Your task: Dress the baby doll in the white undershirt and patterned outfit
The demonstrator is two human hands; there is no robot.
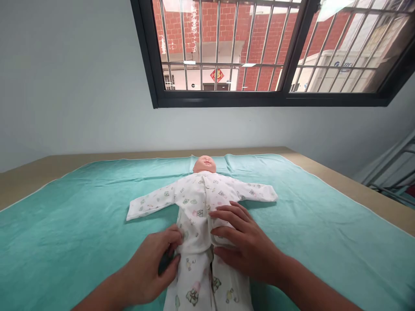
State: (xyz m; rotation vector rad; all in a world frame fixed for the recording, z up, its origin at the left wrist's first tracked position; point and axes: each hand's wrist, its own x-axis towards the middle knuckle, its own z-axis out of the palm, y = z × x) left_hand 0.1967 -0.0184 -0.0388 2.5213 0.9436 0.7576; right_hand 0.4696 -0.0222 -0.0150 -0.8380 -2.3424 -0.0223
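A baby doll [205, 164] lies on its back, head away from me, arms spread wide. It wears a white baby shirt [191, 203] with a small animal print, and matching trousers [194, 293]. My right hand [238, 235] rests on the right half of the shirt front, its fingers spread near the front edge and buttons. At the left side of the waist is my left hand [158, 259]. Its curled fingertips touch the shirt's side, and the thumb stands apart against the trousers. The trousers run out of view at the bottom.
A turquoise cloth [81, 224] covers most of a wooden table [372, 194]. Behind the table stands a pale wall [81, 86] with a dark-framed, barred window [223, 99]. Metal rails [392, 160] show at the right edge.
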